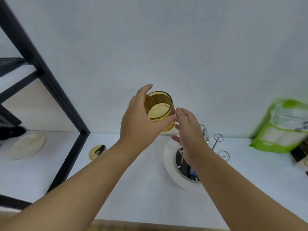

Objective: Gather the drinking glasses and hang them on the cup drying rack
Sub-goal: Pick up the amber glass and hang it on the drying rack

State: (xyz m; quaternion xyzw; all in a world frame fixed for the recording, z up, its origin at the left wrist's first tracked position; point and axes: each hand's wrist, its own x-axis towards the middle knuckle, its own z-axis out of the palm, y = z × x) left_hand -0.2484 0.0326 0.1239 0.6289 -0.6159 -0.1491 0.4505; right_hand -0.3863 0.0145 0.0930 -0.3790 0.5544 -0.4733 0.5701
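My left hand (141,120) is shut around an amber drinking glass (158,109), held up in the air with its open mouth tilted toward me. Beside the glass, my right hand (188,130) is open with fingers spread, its fingertips close to the glass's right side; contact cannot be told. Below my right hand stands the cup drying rack (218,140), with thin metal prongs ending in rings over a round white base (170,164) with a dark centre. My right forearm hides part of the rack.
A black metal shelf frame (55,90) rises at the left, with a cream cloth-like item (26,145) behind it. A small yellow round object (96,151) lies on the white counter. A green and white bag (281,127) leans on the wall at the right.
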